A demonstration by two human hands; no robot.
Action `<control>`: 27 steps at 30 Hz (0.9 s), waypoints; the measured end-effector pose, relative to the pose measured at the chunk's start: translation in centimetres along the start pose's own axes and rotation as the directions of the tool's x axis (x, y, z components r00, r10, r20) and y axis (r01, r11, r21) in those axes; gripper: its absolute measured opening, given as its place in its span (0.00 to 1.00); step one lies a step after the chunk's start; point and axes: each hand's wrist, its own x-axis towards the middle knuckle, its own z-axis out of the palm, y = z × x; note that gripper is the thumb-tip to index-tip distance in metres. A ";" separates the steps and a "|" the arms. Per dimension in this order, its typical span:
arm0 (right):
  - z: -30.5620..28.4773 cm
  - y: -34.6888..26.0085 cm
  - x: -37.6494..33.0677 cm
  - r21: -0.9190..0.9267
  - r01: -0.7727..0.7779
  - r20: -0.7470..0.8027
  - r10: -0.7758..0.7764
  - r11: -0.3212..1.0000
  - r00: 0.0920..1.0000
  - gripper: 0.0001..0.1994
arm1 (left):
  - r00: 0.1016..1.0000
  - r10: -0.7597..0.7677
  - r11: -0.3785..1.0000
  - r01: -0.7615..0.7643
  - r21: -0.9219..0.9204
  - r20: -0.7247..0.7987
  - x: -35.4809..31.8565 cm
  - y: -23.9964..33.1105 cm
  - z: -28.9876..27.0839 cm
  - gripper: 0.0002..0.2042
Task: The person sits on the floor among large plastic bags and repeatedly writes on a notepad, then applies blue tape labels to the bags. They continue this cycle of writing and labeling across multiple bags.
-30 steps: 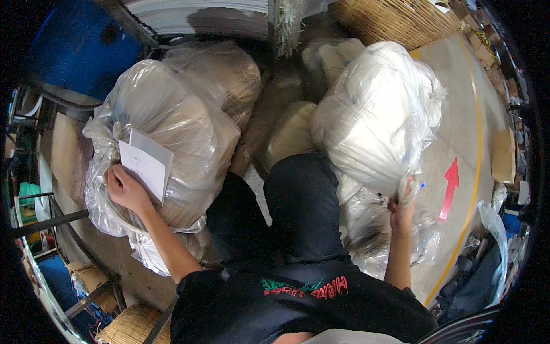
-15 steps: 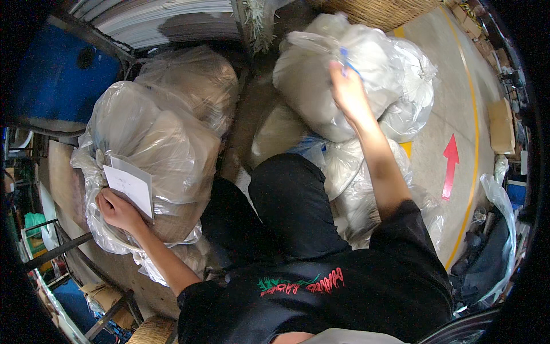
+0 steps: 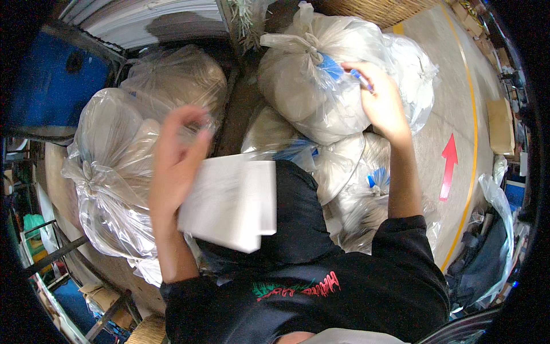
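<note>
My left hand [image 3: 180, 155] is raised over the left-hand bags, blurred by motion, with thumb and fingertips curved toward each other. A few white paper sheets [image 3: 226, 198] stick out from beside its palm, over my knee, and the hand carries them; the exact grip is smeared. My right hand [image 3: 381, 97] has its fingers curled round a slim blue-and-white pen [image 3: 362, 80]. It is at the side of a large knotted clear plastic bag [image 3: 309, 103] full of pale contents. A blue patch [image 3: 330, 66] shows on that bag just beside my fingertips.
More filled plastic bags [image 3: 114, 178] stand at the left, and others [image 3: 344, 166] lie below the large one. A wicker basket [image 3: 378, 11] is at the far edge. Right of the bags, the floor bears a red arrow [image 3: 448, 166] and a yellow line. A metal frame [image 3: 63, 252] stands at left.
My left hand has lifted off the left bag and swung right with the papers. My right hand has shifted right and slightly down. The blue patch on the large bag is now uncovered.
</note>
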 end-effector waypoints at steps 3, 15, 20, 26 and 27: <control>-0.7 1.5 1.9 -0.030 -0.051 0.043 0.052 0.998 0.998 0.27 | 0.972 0.174 0.968 -0.198 0.152 0.161 5.5 1.1 5.7 0.29; 0.9 4.1 5.6 -0.485 0.209 0.349 -0.031 0.849 0.937 0.49 | 0.948 -0.156 0.899 0.019 0.438 0.279 15.5 -0.8 17.0 0.36; 0.4 5.3 6.2 -0.322 0.299 0.352 -0.179 0.898 0.919 0.43 | 0.956 -0.114 0.976 0.057 0.208 0.270 15.8 -3.6 16.2 0.21; 1.2 4.8 7.0 -0.347 0.305 0.267 -0.218 0.887 0.939 0.19 | 0.966 -0.072 0.986 0.031 0.163 0.248 15.5 -3.9 16.7 0.22; 1.3 4.7 6.9 -0.353 0.348 0.268 -0.262 0.869 0.927 0.17 | 0.981 -0.025 0.984 -0.009 0.180 0.190 15.2 -3.7 16.8 0.23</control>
